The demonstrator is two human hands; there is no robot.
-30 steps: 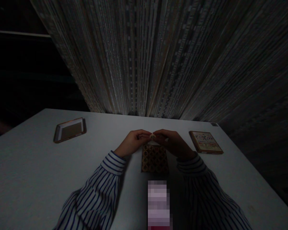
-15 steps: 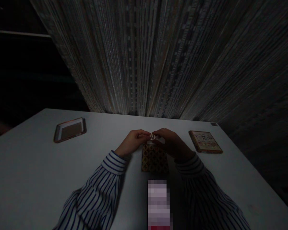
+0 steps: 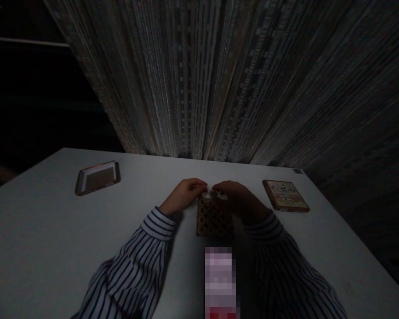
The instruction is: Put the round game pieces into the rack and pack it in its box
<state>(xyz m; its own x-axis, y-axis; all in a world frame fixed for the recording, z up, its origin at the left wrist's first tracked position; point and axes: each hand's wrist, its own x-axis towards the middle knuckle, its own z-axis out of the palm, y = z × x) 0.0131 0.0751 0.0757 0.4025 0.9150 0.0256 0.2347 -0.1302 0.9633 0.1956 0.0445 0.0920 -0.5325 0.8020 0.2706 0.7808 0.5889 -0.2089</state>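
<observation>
A small box (image 3: 215, 217) with rows of round, marked pieces lies on the white table between my forearms. At its far edge my right hand (image 3: 241, 199) pinches one round piece (image 3: 213, 193) in its fingertips. My left hand (image 3: 185, 195) is at the box's far left corner, with thumb and fingers drawn together; whether anything is between them is too small and dark to tell. A pale strip of the box's far end shows between the two hands. The right hand hides part of the box's right side.
On the white table (image 3: 46, 230), an open, shallow tray-like lid (image 3: 99, 178) lies at the far left. A flat, printed case (image 3: 286, 195) lies at the right. A striped curtain (image 3: 199, 88) hangs behind the table. A blurred patch covers the near middle.
The round piece has gone from between both hands' fingertips to my right hand alone, slightly lower and nearer the box. My left fingertips have drawn a little away to the left.
</observation>
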